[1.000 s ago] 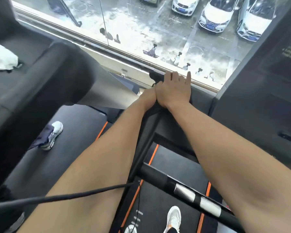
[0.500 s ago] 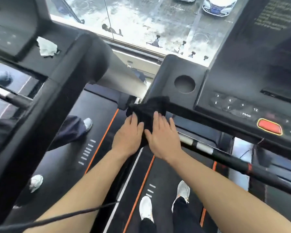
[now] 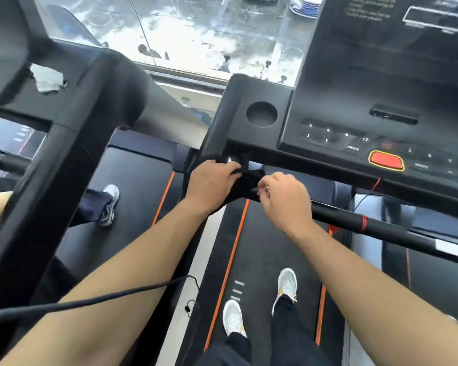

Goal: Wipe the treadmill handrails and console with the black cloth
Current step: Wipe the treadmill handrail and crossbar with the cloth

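Now | left grip (image 3: 212, 180) and right grip (image 3: 286, 199) both clutch black cloth (image 3: 249, 180) | console (image 3: 341, 96) (PROG, MODE legible)

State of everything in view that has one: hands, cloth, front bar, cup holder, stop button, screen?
left hand: grips black cloth.
right hand: pinches the cloth's end.
black cloth: bunched between the hands, at front bar left end.
front bar: bare right of the hands.
cup holder: empty.
red button: untouched.
console screen: dark, faint text.
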Motion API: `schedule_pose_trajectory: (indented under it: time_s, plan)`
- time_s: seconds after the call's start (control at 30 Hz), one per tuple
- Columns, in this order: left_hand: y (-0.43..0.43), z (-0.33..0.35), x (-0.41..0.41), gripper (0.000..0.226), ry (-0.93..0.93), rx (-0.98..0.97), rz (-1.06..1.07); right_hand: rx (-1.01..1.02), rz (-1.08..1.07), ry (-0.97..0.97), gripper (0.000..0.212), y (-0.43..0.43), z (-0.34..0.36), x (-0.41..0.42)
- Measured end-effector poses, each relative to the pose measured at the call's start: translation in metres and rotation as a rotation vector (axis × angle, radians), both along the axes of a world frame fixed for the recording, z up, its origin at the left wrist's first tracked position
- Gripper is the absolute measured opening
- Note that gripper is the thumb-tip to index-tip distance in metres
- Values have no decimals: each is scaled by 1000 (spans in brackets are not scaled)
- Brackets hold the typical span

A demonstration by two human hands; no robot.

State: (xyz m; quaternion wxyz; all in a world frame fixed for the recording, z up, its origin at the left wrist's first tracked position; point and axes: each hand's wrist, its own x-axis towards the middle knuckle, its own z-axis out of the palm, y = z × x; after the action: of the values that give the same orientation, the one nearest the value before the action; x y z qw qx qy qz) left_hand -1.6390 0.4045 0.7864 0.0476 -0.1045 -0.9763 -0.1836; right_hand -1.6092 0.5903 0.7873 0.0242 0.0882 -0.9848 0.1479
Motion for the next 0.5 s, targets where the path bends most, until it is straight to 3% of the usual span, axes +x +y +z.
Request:
schedule_pose_trajectory:
  time_s: [0.1,0.13,0.23,0.33,0.4,0.5]
  plan:
    - [25,27,2,24,-64,424,115,-314,-173,-90,30,0,20,2]
    - [31,33,4,23,-71,473,99,-434,-217,-97,36,1,26,4]
    - [32,27,6,25,-131,252,-29,-549,-255,-19,48,2,37,13]
    - [27,12,12,28,-339,31,-186,-228,-46,-169,60,-3,24,9]
    - [23,5,11,34,-312,-81,-274,-30,120,-350,68,-10,8,0]
    - [6,-1,-3,41,-159,-380,-364,88,186,-398,64,-23,-4,-21]
